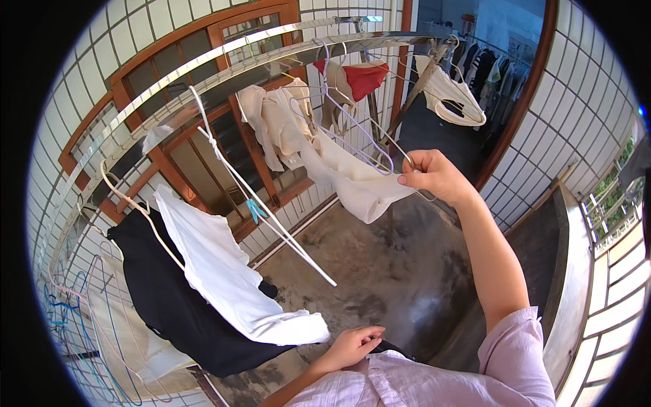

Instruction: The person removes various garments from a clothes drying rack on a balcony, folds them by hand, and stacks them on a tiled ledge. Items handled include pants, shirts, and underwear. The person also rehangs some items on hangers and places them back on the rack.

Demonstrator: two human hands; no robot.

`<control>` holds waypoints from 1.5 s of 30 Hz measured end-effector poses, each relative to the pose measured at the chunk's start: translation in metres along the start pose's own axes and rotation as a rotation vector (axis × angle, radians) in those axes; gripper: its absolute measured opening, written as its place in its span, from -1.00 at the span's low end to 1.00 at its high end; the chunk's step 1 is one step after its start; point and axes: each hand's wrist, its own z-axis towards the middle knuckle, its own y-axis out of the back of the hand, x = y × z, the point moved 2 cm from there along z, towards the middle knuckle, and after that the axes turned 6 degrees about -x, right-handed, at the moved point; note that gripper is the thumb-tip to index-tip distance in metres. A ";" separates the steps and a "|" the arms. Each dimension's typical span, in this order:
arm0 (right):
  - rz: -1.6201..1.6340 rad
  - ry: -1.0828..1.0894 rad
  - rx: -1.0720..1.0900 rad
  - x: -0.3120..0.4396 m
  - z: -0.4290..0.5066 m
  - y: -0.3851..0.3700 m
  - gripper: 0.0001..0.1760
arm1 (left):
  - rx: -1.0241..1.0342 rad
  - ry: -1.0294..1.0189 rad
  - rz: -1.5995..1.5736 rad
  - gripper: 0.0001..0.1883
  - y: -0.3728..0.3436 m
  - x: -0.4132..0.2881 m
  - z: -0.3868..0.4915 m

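My right hand [432, 175] pinches the lower corner of a metal wire hanger and the edge of a cream cloth garment [351, 178], which hangs from the rail. Just beside the fingertips is the end of a lilac hanger [384, 165]. Near my waist, my left hand [356, 346] is held with bent fingers; I cannot tell whether anything is in it. Above and left of it hang a white garment [218, 264] and a black garment [152, 285]. A white hanger [274, 224] with a light blue clothespin [256, 210] hangs between these and the cream garment.
Metal rails [213, 74] curve across the upper view. A red garment [363, 79] and a cream garment [450, 94] hang farther back. Several hangers [76, 305] crowd the left side. Wood-framed windows [203, 157] line the tiled wall, a doorway shows more clothes, and a ledge [572, 254] stands right.
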 end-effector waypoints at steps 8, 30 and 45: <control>-0.294 0.770 -1.086 -0.005 -0.067 -0.007 -0.79 | -0.212 0.036 -0.189 -0.53 0.005 -0.013 0.103; 0.135 0.499 -0.844 0.029 -0.058 0.016 -0.09 | -1.054 -0.133 0.202 -0.27 0.232 -0.020 0.368; 0.083 -0.430 -0.767 -0.130 -0.109 0.056 -0.68 | -0.379 0.518 -0.077 -0.65 0.129 0.132 0.356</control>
